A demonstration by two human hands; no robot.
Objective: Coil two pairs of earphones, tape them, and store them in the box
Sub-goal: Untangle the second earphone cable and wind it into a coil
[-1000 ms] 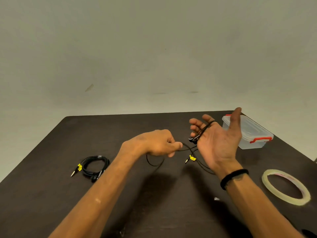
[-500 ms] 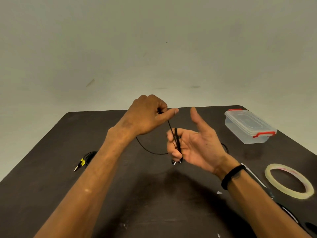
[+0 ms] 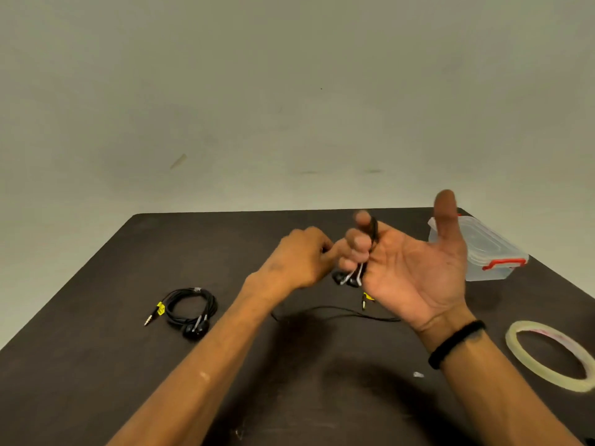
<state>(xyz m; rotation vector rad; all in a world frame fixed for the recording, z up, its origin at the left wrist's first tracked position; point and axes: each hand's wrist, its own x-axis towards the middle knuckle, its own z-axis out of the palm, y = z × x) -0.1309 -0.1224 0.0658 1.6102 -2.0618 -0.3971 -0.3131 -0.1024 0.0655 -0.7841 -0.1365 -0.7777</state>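
Observation:
My right hand [image 3: 415, 268] is raised palm up above the dark table [image 3: 96, 365], thumb out, its curled fingers wound with the black cord of a pair of earphones [image 3: 349, 278]; the two earbuds hang below those fingers. The loose cord trails onto the table, with a yellow-tagged plug [image 3: 365, 300] lying near my wrist. My left hand [image 3: 299, 262] pinches the cord just left of my right fingers. A second pair of black earphones [image 3: 190, 309] lies coiled on the table at the left. The clear box [image 3: 489, 252] with red latches stands shut at the back right.
A roll of clear tape [image 3: 553, 358] lies flat near the table's right edge. A small white scrap [image 3: 418, 375] lies on the table by my right forearm. A plain wall stands behind the table.
My left hand has dropped from above the right hand to beside its fingers, bringing the cord round them. The right hand has opened its palm upward again.

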